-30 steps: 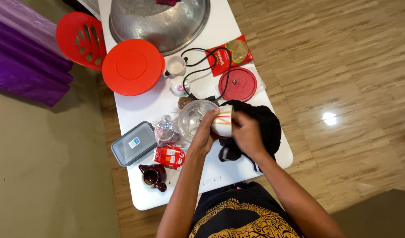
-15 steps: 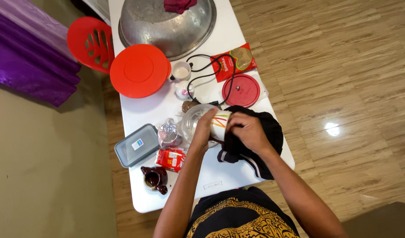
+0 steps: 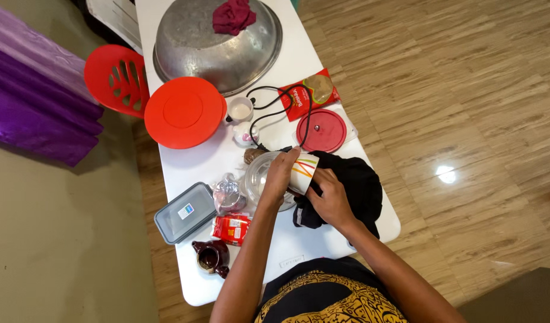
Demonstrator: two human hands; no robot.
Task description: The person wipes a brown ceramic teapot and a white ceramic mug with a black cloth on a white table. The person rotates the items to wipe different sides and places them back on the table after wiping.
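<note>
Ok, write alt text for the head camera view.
A person's left hand and right hand hold a white striped cup over a white table, the right hand also on a black cloth. Around them lie a metal basin, red lids and a clear glass bowl.

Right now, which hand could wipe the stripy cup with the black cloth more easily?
Probably the right hand. It rests on the black cloth, just under the striped cup. The left hand is wrapped around the cup's other side, steadying it beside the glass bowl.
</note>
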